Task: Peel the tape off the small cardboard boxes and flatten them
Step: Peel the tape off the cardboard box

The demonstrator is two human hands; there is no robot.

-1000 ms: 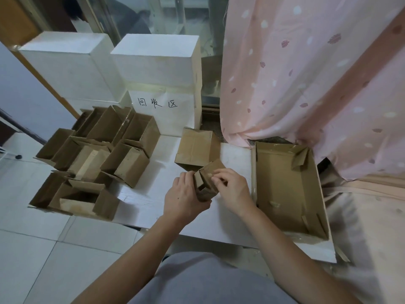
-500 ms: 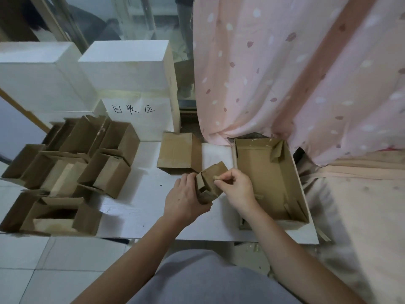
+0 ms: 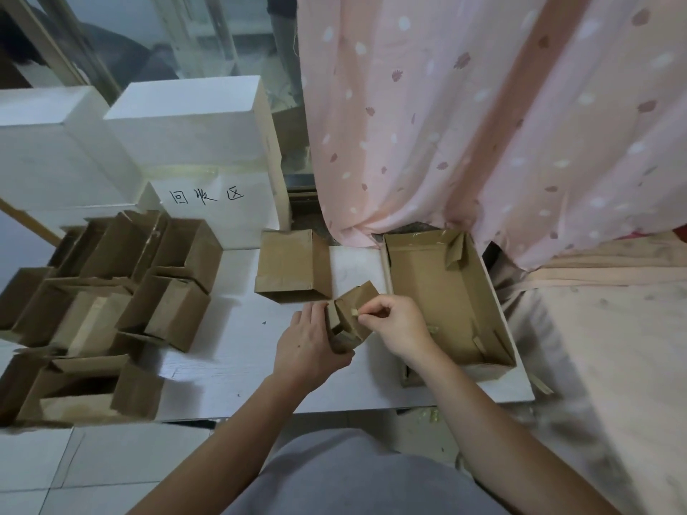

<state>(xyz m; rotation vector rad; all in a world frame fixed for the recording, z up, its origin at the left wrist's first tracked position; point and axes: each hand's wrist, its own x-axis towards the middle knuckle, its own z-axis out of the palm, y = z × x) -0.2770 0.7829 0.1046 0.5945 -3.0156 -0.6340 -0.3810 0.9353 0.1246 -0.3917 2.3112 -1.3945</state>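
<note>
Head view: one small cardboard box (image 3: 349, 317) is held just above the white tabletop (image 3: 230, 351), near its middle, tilted with a corner pointing up. The left hand (image 3: 308, 347) wraps around the box's left and lower sides, fingers curled against the cardboard, thumb under the near edge. The right hand (image 3: 397, 323) sits at the box's right face with its fingers bent and its thumb and forefinger pinching a short strip of tape (image 3: 354, 312) at that face; both forearms reach in from the bottom of the frame.

One closed cardboard box (image 3: 293, 265) stands on the table just behind the held one. One open cardboard tray (image 3: 446, 299), shallow and larger, lies to the right, behind the right hand. At the left end of the table is a cluster of opened small cartons (image 3: 107, 291); about eight can be made out, though blur and overlap keep the count uncertain.

Two white foam blocks (image 3: 186, 120) stand at the back left. A white panel (image 3: 219, 202) below them carries handwritten black characters reading 回收区. One pink patterned curtain (image 3: 483, 117) hangs at the back right.
</note>
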